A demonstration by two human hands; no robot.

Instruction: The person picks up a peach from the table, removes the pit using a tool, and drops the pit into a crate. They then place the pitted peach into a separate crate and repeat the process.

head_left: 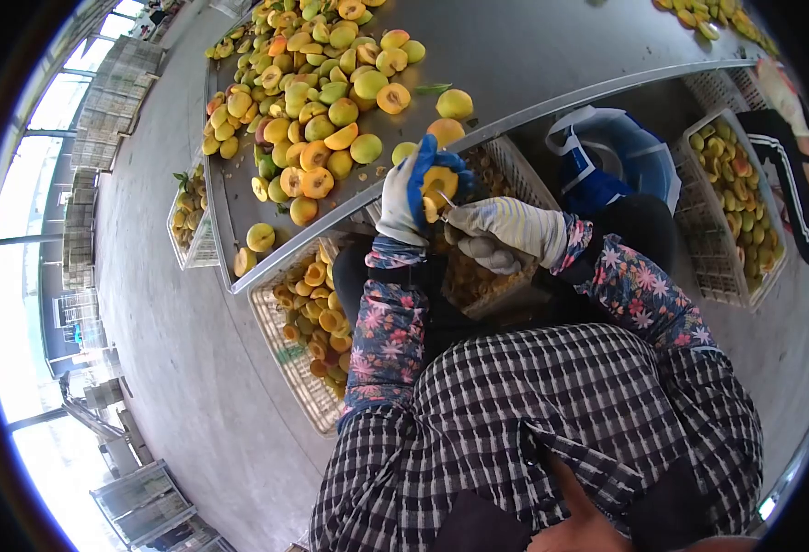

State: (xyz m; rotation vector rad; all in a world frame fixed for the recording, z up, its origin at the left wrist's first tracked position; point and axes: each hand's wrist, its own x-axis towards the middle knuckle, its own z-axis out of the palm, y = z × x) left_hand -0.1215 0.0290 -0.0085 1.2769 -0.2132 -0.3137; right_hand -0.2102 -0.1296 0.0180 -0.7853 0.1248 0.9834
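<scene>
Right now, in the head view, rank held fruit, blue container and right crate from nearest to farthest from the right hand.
1. Held fruit, in the left hand.
2. Blue container, right of the right hand.
3. Right crate, farther right.

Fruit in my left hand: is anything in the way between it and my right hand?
Nothing visible blocks the way: the metal tool in your right hand reaches right up to the fruit in your left hand. Whether its tip touches, I can't tell.
</scene>
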